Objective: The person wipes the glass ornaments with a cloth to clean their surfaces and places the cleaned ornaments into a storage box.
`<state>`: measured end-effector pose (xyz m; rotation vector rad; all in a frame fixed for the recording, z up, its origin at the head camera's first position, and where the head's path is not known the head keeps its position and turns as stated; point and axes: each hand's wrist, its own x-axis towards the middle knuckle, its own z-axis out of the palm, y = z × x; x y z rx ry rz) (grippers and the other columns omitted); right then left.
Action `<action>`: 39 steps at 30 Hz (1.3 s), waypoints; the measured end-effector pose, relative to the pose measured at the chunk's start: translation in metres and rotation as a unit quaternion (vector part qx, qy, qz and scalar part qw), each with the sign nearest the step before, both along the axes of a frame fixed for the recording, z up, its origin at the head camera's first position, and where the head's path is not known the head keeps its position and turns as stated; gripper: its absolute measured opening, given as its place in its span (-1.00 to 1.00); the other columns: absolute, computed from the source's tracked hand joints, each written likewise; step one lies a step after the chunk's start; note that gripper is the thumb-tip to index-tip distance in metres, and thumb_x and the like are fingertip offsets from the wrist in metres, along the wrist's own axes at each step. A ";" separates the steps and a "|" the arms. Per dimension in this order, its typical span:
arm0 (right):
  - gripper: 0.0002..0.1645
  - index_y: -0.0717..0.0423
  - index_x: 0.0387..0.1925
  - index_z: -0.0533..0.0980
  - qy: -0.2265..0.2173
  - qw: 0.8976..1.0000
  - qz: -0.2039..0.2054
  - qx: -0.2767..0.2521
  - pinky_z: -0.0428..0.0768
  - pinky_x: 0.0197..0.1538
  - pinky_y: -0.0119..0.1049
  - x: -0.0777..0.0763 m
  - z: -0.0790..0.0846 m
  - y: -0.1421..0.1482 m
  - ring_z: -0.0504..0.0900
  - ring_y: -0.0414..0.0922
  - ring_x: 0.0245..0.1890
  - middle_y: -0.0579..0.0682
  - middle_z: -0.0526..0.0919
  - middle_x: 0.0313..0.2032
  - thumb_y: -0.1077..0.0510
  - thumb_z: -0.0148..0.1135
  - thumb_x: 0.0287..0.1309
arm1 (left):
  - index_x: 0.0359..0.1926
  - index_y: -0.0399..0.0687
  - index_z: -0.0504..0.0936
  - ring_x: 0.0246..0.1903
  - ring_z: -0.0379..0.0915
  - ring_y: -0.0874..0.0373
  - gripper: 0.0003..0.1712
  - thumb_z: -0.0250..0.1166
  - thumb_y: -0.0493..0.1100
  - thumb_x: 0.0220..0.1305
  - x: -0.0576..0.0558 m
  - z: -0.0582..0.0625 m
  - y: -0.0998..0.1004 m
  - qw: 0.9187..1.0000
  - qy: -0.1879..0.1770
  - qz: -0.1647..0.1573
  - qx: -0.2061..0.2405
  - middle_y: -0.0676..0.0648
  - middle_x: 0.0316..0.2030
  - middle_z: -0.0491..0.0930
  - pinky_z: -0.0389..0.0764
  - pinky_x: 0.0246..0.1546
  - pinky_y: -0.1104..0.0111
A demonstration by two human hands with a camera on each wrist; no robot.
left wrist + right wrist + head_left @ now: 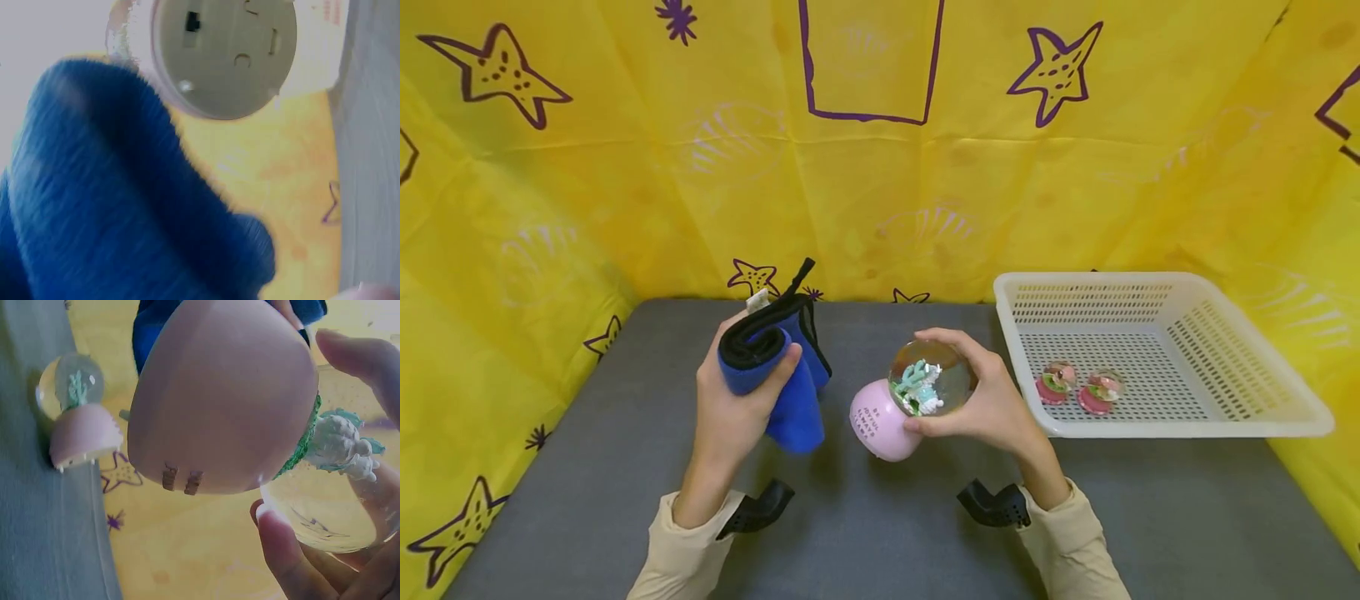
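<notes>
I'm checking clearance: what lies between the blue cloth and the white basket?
In the head view, the pink-based globe and the right hand holding it lie between the cloth and the basket.

Probably a makeshift tabletop booth, with yellow starfish-print fabric around a grey table

Head view bright; left-wrist view washed-out, soft.

There is one left hand and one right hand. Snow globes number four: one large snow globe held, two small snow globes in the basket, and one further snow globe that shows in the right wrist view. There is one blue cloth, one white basket, one worktop and two black wrist pieces.
</notes>
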<state>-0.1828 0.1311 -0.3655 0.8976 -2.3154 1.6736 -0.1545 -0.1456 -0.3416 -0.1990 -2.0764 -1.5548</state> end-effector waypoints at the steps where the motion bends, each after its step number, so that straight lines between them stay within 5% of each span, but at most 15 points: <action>1: 0.06 -0.04 0.24 0.44 0.000 1.000 0.007 -0.003 0.58 -0.04 -0.35 0.001 0.001 0.000 0.58 -0.17 -0.11 0.00 0.65 0.04 0.27 0.72 -0.44 | 0.21 -0.11 0.52 -0.06 0.52 0.27 -0.37 0.45 -0.36 0.08 0.001 -0.001 0.000 0.999 -0.018 -0.027 -0.011 0.17 -0.05 0.60 0.48 0.05 0.49; 3: 0.06 0.02 0.24 0.43 0.001 1.000 0.018 -0.011 0.56 -0.01 -0.37 0.002 0.001 -0.002 0.57 -0.19 -0.08 0.02 0.63 0.07 0.29 0.72 -0.45 | 0.27 -0.04 0.47 -0.05 0.52 0.24 -0.33 0.43 -0.34 0.12 0.002 -0.003 0.002 0.991 -0.062 -0.113 -0.047 0.09 0.01 0.60 0.50 0.04 0.44; 6: 0.06 0.12 0.23 0.42 0.017 0.999 0.033 -0.019 0.53 0.08 -0.38 0.003 0.001 -0.005 0.57 -0.19 -0.01 0.07 0.60 0.11 0.30 0.71 -0.46 | 0.41 0.16 0.29 0.05 0.50 0.20 -0.19 0.43 -0.20 0.19 0.004 -0.007 0.009 0.951 -0.118 -0.259 -0.120 0.04 0.17 0.53 0.50 0.11 0.27; 9: 0.05 0.14 0.23 0.43 0.030 0.998 0.046 -0.026 0.53 0.13 -0.36 0.003 0.000 -0.009 0.59 -0.14 0.03 0.08 0.60 0.11 0.32 0.70 -0.46 | 0.48 0.40 0.10 0.12 0.48 0.19 -0.04 0.45 -0.04 0.18 0.004 -0.012 0.019 0.916 -0.153 -0.332 -0.164 0.08 0.28 0.44 0.47 0.16 0.12; 12: 0.04 0.12 0.23 0.43 0.036 0.997 0.057 -0.032 0.57 0.10 -0.33 0.004 -0.001 -0.012 0.63 -0.12 0.01 0.08 0.63 0.08 0.33 0.69 -0.45 | 0.45 0.46 0.10 0.07 0.51 0.22 0.01 0.51 0.06 0.09 0.005 -0.015 0.026 0.922 -0.159 -0.305 -0.178 0.13 0.23 0.47 0.49 0.12 0.12; 19: 0.05 0.15 0.22 0.43 0.044 0.997 0.061 -0.036 0.57 0.11 -0.32 0.005 0.000 -0.012 0.60 -0.15 0.03 0.16 0.60 0.12 0.35 0.68 -0.49 | 0.29 0.24 0.39 -0.04 0.57 0.19 -0.24 0.51 -0.02 0.09 0.005 -0.013 0.027 0.941 -0.136 -0.256 -0.178 0.11 0.07 0.62 0.54 0.00 0.17; 26: 0.05 0.19 0.21 0.43 0.046 0.994 0.085 -0.046 0.59 0.11 -0.27 0.006 0.000 -0.009 0.60 -0.08 0.04 0.21 0.58 0.13 0.23 0.73 -0.48 | 0.15 -0.05 0.52 -0.07 0.56 0.07 -0.53 0.40 -0.19 0.21 -0.001 -0.014 0.021 0.952 -0.148 -0.249 -0.097 -0.07 -0.03 0.65 0.52 0.02 0.11; 29: 0.04 0.23 0.21 0.42 0.045 0.993 0.096 -0.059 0.57 0.14 -0.26 0.006 0.001 -0.008 0.58 -0.04 0.06 0.20 0.56 0.14 0.15 0.73 -0.41 | 0.18 -0.13 0.48 -0.09 0.57 0.07 -0.53 0.32 -0.15 0.30 -0.001 -0.015 0.018 0.940 -0.170 -0.284 -0.078 -0.14 -0.04 0.62 0.56 -0.01 0.16; 34: 0.03 0.25 0.21 0.40 0.042 0.991 0.104 -0.074 0.59 0.10 -0.31 0.005 0.002 -0.006 0.59 -0.04 0.03 0.16 0.58 0.11 0.14 0.72 -0.38 | 0.25 -0.09 0.36 -0.12 0.56 0.13 -0.50 0.25 -0.07 0.37 0.005 -0.012 0.014 0.899 -0.181 -0.380 -0.120 -0.09 -0.06 0.56 0.58 -0.08 0.28; 36: 0.03 0.24 0.21 0.40 0.048 0.991 0.105 -0.074 0.60 0.08 -0.29 0.005 0.002 -0.006 0.60 -0.05 0.02 0.17 0.59 0.10 0.15 0.73 -0.39 | 0.27 -0.04 0.34 -0.10 0.54 0.15 -0.47 0.28 -0.08 0.35 0.008 -0.010 0.015 0.896 -0.170 -0.384 -0.142 -0.04 -0.04 0.55 0.57 -0.05 0.30; 39: 0.05 0.23 0.21 0.40 0.057 0.991 0.102 -0.072 0.61 0.08 -0.28 0.004 0.002 -0.007 0.61 -0.04 0.01 0.21 0.59 0.10 0.18 0.73 -0.42 | 0.29 0.05 0.36 -0.06 0.53 0.20 -0.44 0.31 -0.06 0.32 0.009 -0.007 0.017 0.910 -0.152 -0.348 -0.163 0.05 0.02 0.56 0.54 0.01 0.31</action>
